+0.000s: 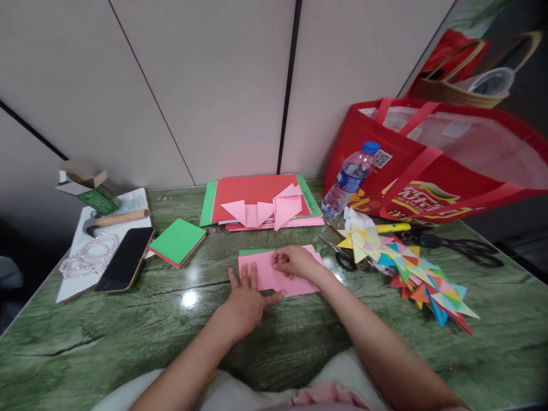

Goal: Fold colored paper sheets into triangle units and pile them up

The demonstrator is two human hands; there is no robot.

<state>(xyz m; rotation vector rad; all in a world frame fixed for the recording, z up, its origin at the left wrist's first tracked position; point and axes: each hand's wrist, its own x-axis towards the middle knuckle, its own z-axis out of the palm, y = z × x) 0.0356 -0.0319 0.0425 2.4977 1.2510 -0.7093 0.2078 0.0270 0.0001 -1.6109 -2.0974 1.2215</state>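
Note:
A sheet of pink paper (266,278) lies flat in front of me, with a strip of green paper (252,252) showing under its far edge. My left hand (247,302) rests on its left part, fingers spread and thumb stretched along the near edge. Above the middle of the sheet, my right hand (295,264) has its fingers curled in a pinch; whether paper is between the fingertips is hidden. Two folded pink paper pieces (261,213) sit just beyond, on a stack topped by red paper (252,189).
Green square papers (178,240), a phone (126,260), a hammer-like tool (120,218) and a small box (92,191) are on the left. To the right are scissors (342,257), colourful folded paper stars (422,274), a water bottle (349,182) and a red bag (411,165).

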